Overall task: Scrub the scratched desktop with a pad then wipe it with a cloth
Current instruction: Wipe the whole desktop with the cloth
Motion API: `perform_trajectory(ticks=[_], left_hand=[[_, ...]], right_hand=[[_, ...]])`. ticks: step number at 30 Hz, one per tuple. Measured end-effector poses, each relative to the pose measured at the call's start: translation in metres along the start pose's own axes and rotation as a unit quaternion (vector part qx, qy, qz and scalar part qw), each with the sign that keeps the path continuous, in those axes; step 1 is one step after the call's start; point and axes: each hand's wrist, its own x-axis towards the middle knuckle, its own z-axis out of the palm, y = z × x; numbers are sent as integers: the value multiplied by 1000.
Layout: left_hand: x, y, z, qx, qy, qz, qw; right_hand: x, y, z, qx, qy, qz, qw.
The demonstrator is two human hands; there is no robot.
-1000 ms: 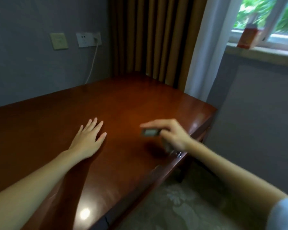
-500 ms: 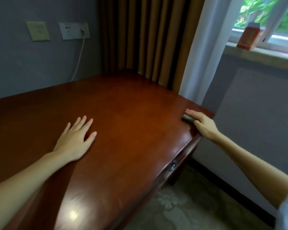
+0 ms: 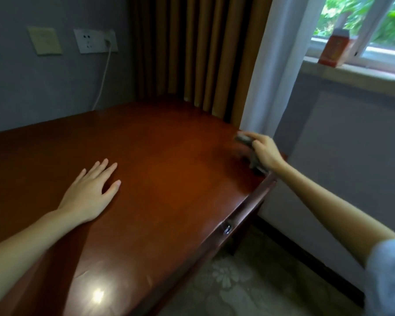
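One grey scrubbing pad (image 3: 243, 139) clamped in our right hand (image 3: 266, 153), far-right corner of red-brown wooden desktop (image 3: 169, 167); left hand (image 3: 89, 195) flat, well leftward.

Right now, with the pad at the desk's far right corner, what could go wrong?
1. The scrub pad is beside the desktop's right edge; a stroke outward could run off it, and the right hand could knock the rim.
2. The left hand lies flat on glossy wood and might slip if leaned on.
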Motion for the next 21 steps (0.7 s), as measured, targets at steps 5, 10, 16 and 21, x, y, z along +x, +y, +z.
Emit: perform_trajectory(ticks=[5,10,16,21], left_hand=[[0,-1,0,-11,5,-3,1000],[-1,0,-1,-16,2,0,1000],[-4,1,-2,-8,-14,-2,1000],[-6,2,-3,-3,-22,-3,1000]], right_hand=[[62,47,-8,-139,28,170,975],[22,-11,61,-190,-145,-101,966],[-143,-91,102,19,-405,-330,852],[-164,-116,82,134,-428,-365,816]])
